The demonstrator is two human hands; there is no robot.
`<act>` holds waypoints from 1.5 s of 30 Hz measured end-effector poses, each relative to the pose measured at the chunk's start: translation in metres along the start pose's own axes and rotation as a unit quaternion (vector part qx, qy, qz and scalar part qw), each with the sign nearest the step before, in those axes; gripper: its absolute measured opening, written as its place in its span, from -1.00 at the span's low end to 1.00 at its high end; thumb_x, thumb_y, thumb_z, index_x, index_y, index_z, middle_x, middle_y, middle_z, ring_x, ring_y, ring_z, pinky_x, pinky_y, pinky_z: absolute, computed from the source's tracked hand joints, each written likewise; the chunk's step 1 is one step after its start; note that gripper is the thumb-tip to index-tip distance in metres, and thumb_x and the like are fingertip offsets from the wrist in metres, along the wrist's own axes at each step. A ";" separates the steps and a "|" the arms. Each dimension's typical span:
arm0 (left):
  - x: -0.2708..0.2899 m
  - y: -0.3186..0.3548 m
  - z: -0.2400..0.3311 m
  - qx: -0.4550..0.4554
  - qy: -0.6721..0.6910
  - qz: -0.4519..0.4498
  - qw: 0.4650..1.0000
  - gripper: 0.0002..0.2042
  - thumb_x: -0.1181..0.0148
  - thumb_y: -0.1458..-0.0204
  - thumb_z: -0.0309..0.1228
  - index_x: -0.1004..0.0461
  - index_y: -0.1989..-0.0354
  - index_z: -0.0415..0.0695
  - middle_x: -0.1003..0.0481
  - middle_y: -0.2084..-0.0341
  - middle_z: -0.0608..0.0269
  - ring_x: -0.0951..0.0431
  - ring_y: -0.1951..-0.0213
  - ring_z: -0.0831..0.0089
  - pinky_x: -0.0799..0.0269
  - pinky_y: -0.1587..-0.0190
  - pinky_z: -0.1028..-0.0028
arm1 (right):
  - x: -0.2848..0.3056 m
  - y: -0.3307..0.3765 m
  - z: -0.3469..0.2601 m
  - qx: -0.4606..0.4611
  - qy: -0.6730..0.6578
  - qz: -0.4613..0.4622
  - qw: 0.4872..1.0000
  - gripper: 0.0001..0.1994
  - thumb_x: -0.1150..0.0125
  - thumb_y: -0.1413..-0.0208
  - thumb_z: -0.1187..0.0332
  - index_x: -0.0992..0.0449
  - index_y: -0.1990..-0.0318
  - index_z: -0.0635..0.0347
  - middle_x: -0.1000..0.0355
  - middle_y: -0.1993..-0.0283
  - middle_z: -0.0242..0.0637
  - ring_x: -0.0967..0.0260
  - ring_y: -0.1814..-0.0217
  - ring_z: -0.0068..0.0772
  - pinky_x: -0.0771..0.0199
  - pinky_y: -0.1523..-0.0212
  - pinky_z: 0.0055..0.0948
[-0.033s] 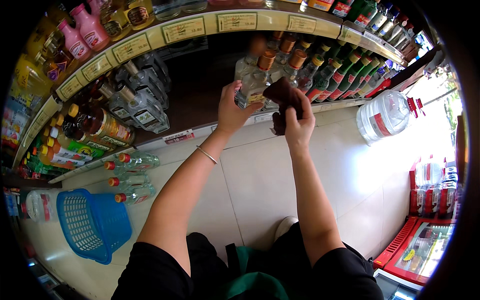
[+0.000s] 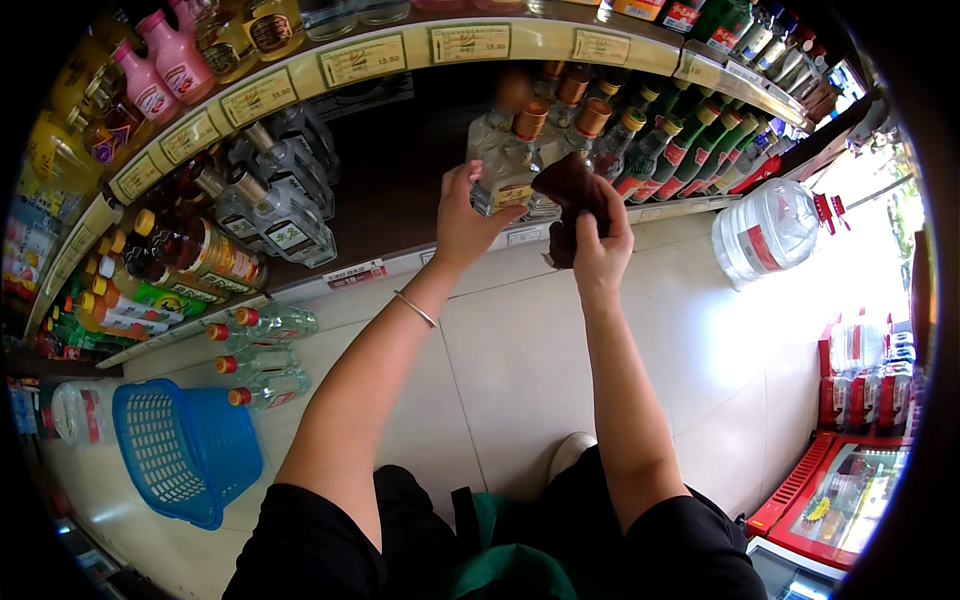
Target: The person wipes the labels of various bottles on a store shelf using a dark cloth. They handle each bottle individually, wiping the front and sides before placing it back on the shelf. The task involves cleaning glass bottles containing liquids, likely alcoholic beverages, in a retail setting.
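Note:
My left hand point(image 2: 465, 215) is at the front of the lower shelf, its fingers and thumb curved round the lower part of a clear glass bottle point(image 2: 515, 160) with a copper-coloured cap. The bottle stands upright. In my right hand point(image 2: 605, 235) a dark brown cloth point(image 2: 568, 195) is bunched, closed between thumb and fingers. The cloth is just right of that bottle and hides part of the bottles behind; whether it touches the glass I cannot tell. More clear bottles with copper caps point(image 2: 590, 118) stand behind, and green bottles point(image 2: 690, 150) are to their right.
A dark gap in the lower shelf point(image 2: 385, 215) lies left of my hand, with square clear bottles point(image 2: 285, 225) beyond it. Several red-capped bottles point(image 2: 275, 355) stand on the floor by a blue basket point(image 2: 215, 440). A large water jug point(image 2: 755, 240) is at right. The upper shelf edge point(image 2: 545, 42) juts overhead.

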State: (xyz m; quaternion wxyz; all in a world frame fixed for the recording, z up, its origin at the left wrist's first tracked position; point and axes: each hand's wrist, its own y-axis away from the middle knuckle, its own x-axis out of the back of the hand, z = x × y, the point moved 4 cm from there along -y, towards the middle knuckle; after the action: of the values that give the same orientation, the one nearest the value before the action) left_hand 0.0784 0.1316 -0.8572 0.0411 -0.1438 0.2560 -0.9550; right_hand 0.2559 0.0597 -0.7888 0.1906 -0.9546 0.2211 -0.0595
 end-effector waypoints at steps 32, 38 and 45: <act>0.000 -0.022 -0.023 0.011 -0.042 0.026 0.999 -0.40 -0.54 0.26 -0.48 -0.41 -0.03 -0.20 -0.42 0.13 0.13 -0.50 0.13 0.24 -0.44 0.05 0.35 | -0.048 -0.007 0.018 -0.003 0.144 -0.078 0.987 -0.53 -0.11 -0.05 0.49 -0.39 -0.18 0.23 -0.45 -0.07 -0.03 -0.45 -0.07 -0.06 -0.42 -0.11 -0.26; 0.013 -0.018 -0.015 0.053 -0.023 0.018 0.998 -0.41 -0.54 0.28 -0.48 -0.39 0.00 -0.22 -0.42 0.11 0.09 -0.45 0.06 0.14 -0.41 0.00 0.27 | -0.048 -0.001 0.023 0.009 -0.007 0.014 1.000 -0.58 -0.04 -0.16 0.51 -0.34 -0.21 0.29 -0.45 -0.06 -0.16 -0.40 -0.10 -0.32 -0.35 -0.16 -0.41; 0.042 -0.008 -0.027 0.138 0.122 -0.071 0.980 -0.36 -0.48 0.14 -0.51 -0.25 -0.13 -0.20 -0.42 0.00 0.18 -0.47 -0.03 0.39 -0.39 -0.12 0.44 | -0.064 0.012 0.014 0.026 -0.067 -0.008 0.997 -0.57 0.02 -0.19 0.53 -0.30 -0.24 0.28 -0.40 -0.13 -0.18 -0.34 -0.17 -0.35 -0.29 -0.21 -0.42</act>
State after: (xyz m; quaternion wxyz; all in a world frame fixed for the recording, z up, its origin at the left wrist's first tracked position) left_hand 0.0299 0.1450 -0.8646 -0.0392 -0.0369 0.1143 -0.9920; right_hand 0.1964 0.0830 -0.8079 0.2288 -0.9531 0.1983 -0.0025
